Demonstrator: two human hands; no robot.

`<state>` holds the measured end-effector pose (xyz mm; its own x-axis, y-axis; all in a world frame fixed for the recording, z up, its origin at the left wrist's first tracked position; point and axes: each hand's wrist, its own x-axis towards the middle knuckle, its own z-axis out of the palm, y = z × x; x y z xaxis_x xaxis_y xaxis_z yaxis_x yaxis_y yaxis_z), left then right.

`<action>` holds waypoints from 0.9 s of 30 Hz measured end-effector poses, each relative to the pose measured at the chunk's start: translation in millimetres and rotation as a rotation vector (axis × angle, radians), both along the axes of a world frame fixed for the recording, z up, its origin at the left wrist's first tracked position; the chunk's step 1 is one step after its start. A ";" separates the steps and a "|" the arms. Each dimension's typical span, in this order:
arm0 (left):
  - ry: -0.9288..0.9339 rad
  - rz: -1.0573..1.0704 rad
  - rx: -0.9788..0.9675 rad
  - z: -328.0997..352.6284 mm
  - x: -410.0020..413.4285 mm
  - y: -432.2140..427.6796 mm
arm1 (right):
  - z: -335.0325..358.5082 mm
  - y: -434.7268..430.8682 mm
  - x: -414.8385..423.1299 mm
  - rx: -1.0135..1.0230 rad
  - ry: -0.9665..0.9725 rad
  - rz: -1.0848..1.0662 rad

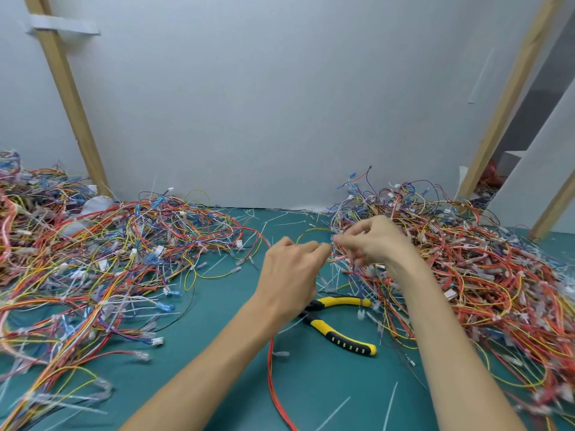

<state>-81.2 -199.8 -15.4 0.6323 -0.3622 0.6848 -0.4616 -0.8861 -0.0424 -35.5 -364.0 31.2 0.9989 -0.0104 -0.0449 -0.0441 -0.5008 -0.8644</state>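
My left hand [291, 275] and my right hand [371, 241] meet above the green mat [317, 384], fingertips almost touching. Between them they pinch a thin wire bundle [329, 247] with a yellow wire [311, 233] looping up from it. A red wire [273, 390] trails from under my left wrist toward the near edge. Both sets of fingers are curled round the bundle; the exact pinch point is blurred. Yellow-and-black pliers [342, 331] lie on the mat beneath my hands, handles spread.
A big tangle of red, yellow and blue wires [102, 265] covers the left of the mat. Another heap [485, 275] fills the right. White cable ties [333, 412] lie scattered. A grey wall and wooden posts [71, 101] stand behind.
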 end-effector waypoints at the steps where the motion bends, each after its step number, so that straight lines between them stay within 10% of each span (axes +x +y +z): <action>1: 0.004 0.022 0.031 0.3 -1.4 -1.3 | -4.1 -0.7 1.3 -0.040 0.048 -0.016; 8: 0.068 0.151 0.101 0.3 -5.3 -6.8 | -10.1 -2.6 4.8 -0.241 0.267 0.041; 16: 0.249 0.117 0.154 -4.6 -11.7 -20.6 | -9.4 -5.1 6.6 0.276 0.156 0.070; 27: 0.376 -0.031 -0.443 18.5 8.4 14.8 | -18.0 22.7 12.7 0.278 -0.287 -0.044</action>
<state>-72.9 -185.1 3.1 0.8550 -0.1144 0.5059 -0.3991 -0.7680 0.5009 -22.8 -341.3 13.2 0.9703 -0.0806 0.2283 0.2022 -0.2488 -0.9472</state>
